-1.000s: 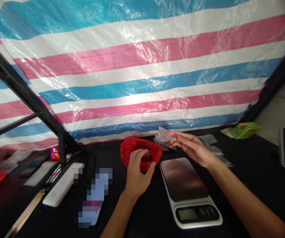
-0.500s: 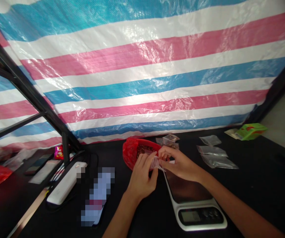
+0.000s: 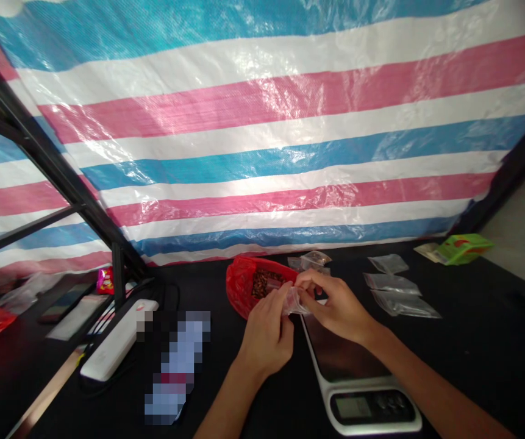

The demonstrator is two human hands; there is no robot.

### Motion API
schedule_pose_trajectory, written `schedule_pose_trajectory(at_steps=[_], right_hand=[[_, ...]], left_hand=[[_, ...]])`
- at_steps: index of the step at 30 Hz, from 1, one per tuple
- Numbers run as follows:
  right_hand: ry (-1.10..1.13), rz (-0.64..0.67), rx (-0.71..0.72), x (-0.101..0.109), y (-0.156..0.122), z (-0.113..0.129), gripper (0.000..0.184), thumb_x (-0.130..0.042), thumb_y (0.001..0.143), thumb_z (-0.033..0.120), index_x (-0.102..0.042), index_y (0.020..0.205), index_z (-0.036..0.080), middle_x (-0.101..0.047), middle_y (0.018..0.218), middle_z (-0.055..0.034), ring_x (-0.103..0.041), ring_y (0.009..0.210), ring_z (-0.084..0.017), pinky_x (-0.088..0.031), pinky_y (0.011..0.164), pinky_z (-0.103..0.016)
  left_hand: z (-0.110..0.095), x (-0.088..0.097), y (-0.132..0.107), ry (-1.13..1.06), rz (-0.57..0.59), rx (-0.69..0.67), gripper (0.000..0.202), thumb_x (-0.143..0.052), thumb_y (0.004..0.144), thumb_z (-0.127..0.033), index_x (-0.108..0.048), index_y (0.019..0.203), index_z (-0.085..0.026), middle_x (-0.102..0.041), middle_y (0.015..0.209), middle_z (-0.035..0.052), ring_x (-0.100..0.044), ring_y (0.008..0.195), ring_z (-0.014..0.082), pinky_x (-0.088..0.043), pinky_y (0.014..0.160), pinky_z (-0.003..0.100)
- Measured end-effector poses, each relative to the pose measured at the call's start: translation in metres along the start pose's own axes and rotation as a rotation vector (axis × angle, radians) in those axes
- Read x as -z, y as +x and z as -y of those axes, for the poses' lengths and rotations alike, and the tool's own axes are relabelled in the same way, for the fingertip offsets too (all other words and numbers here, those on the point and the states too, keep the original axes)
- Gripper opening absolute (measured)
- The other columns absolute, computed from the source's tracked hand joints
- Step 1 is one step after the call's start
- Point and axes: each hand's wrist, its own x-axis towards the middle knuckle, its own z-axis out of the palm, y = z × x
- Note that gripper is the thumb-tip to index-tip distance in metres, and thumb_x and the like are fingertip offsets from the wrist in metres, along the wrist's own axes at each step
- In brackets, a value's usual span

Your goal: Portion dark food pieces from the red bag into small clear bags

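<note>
Both hands meet over the black table and pinch a small clear plastic bag [image 3: 296, 300] between them. My left hand [image 3: 267, 332] grips its left edge with thumb and fingers closed. My right hand [image 3: 335, 306] holds the right edge, fingers curled. Just behind them lies a red plastic bag [image 3: 244, 281], open, with dark brown seeds [image 3: 262, 283] inside. A white kitchen scale [image 3: 358, 378] with a dark steel plate sits under my right wrist; its display is blank.
More small clear bags lie at the back [image 3: 310, 261] and at the right [image 3: 397, 292]. A green packet [image 3: 461, 247] is at the far right. A white power strip [image 3: 116, 344], a blurred object, a black metal frame and the striped tarp stand around.
My right hand brought a small clear bag from the pile at the back toward me. My left hand left the red bag and took hold of the small bag too.
</note>
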Motion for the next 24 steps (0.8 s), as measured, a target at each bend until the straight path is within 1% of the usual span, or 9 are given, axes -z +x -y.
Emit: schedule_pose_trajectory(at_steps=[3, 6, 8, 11, 15, 17, 19, 21, 24], right_hand=[[-0.046, -0.034, 0.020, 0.001, 0.000, -0.001, 0.005, -0.059, 0.103, 0.027, -0.062, 0.107, 0.025, -0.067, 0.088, 0.0009, -0.061, 0.074, -0.015, -0.048, 0.071, -0.027], [-0.108, -0.014, 0.110, 0.005, 0.000, 0.002, 0.006, -0.059, 0.104, 0.029, -0.063, 0.104, 0.024, -0.067, 0.101, -0.0036, -0.063, 0.090, -0.019, -0.050, 0.083, -0.031], [-0.159, 0.051, 0.153, 0.007, 0.000, 0.005, 0.007, -0.064, 0.102, 0.031, -0.066, 0.102, 0.024, -0.066, 0.108, -0.0055, -0.063, 0.102, -0.022, -0.050, 0.092, -0.034], [-0.258, 0.085, 0.166, 0.006, -0.001, 0.006, 0.010, -0.066, 0.102, 0.032, -0.069, 0.097, 0.023, -0.066, 0.105, -0.0059, -0.063, 0.102, -0.023, -0.049, 0.092, -0.036], [-0.281, 0.116, 0.181, 0.000, -0.003, 0.006, 0.012, -0.063, 0.103, 0.029, -0.067, 0.095, 0.022, -0.067, 0.097, -0.0046, -0.063, 0.095, -0.022, -0.050, 0.087, -0.034], [-0.262, 0.138, 0.205, -0.001, -0.003, 0.008, 0.008, -0.064, 0.102, 0.026, -0.068, 0.096, 0.022, -0.068, 0.097, -0.0043, -0.063, 0.096, -0.022, -0.050, 0.086, -0.033], [-0.252, 0.151, 0.231, -0.002, -0.004, 0.010, 0.006, -0.065, 0.101, 0.024, -0.068, 0.097, 0.023, -0.068, 0.097, -0.0043, -0.064, 0.096, -0.022, -0.050, 0.086, -0.033], [-0.244, 0.149, 0.245, -0.001, -0.004, 0.013, 0.008, -0.064, 0.102, 0.025, -0.069, 0.096, 0.023, -0.068, 0.095, -0.0042, -0.064, 0.095, -0.021, -0.051, 0.085, -0.032], [-0.205, 0.121, 0.233, 0.001, -0.004, 0.014, 0.012, -0.060, 0.105, 0.027, -0.071, 0.101, 0.024, -0.069, 0.099, -0.0050, -0.065, 0.095, -0.021, -0.051, 0.087, -0.032]], left_hand=[[-0.003, 0.001, 0.003, 0.016, 0.031, 0.061, 0.062, -0.054, 0.099, -0.021, -0.036, 0.158, -0.024, -0.063, 0.147, 0.0132, -0.066, 0.131, 0.0295, -0.058, 0.109, 0.047], [-0.001, 0.000, 0.004, 0.065, 0.004, 0.110, 0.057, -0.055, 0.103, -0.033, -0.037, 0.157, -0.025, -0.064, 0.146, 0.0129, -0.068, 0.129, 0.0292, -0.060, 0.104, 0.045], [0.002, 0.000, 0.003, 0.117, -0.015, 0.106, 0.055, -0.052, 0.105, -0.035, -0.038, 0.157, -0.024, -0.064, 0.146, 0.0130, -0.068, 0.127, 0.0283, -0.061, 0.100, 0.043], [0.004, 0.000, 0.003, 0.272, -0.064, 0.066, 0.055, -0.055, 0.105, -0.036, -0.042, 0.156, -0.021, -0.068, 0.139, 0.0140, -0.070, 0.121, 0.0291, -0.059, 0.098, 0.044], [-0.009, -0.003, 0.003, 0.547, -0.237, -0.019, 0.055, -0.061, 0.102, -0.032, -0.049, 0.154, -0.018, -0.072, 0.132, 0.0143, -0.066, 0.124, 0.0320, -0.047, 0.109, 0.050], [-0.016, -0.007, 0.003, 0.616, -0.288, -0.066, 0.056, -0.059, 0.102, -0.026, -0.048, 0.156, -0.016, -0.072, 0.134, 0.0134, -0.063, 0.129, 0.0308, -0.041, 0.114, 0.048], [-0.019, -0.011, 0.002, 0.610, -0.282, -0.077, 0.056, -0.056, 0.103, -0.022, -0.045, 0.157, -0.016, -0.073, 0.133, 0.0123, -0.064, 0.129, 0.0289, -0.041, 0.114, 0.046], [-0.016, -0.015, 0.001, 0.531, -0.253, -0.056, 0.056, -0.053, 0.103, -0.021, -0.042, 0.158, -0.016, -0.073, 0.131, 0.0127, -0.067, 0.123, 0.0275, -0.045, 0.111, 0.045], [-0.002, -0.013, 0.002, 0.365, -0.229, 0.050, 0.057, -0.050, 0.104, -0.022, -0.038, 0.159, -0.015, -0.070, 0.135, 0.0159, -0.069, 0.119, 0.0274, -0.053, 0.105, 0.044]])
